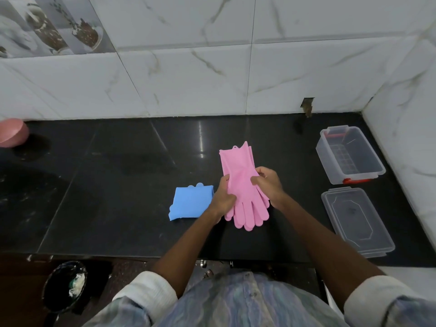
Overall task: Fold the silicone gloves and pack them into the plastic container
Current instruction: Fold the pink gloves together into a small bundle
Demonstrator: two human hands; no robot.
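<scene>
Both hands, left hand [223,197] and right hand [269,182], pinch stacked pink silicone gloves [243,185] over glossy black counter [118,185]; folded blue gloves [190,202] left, clear rectangular container [377,161] right.

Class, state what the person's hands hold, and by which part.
Both hands, left and right, grip the stacked pink silicone gloves at the palm section, one on each side edge.

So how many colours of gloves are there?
2. Pink gloves held in both hands at the counter's middle; blue gloves folded flat beside them. Stacked layers hide the exact glove count.
</scene>
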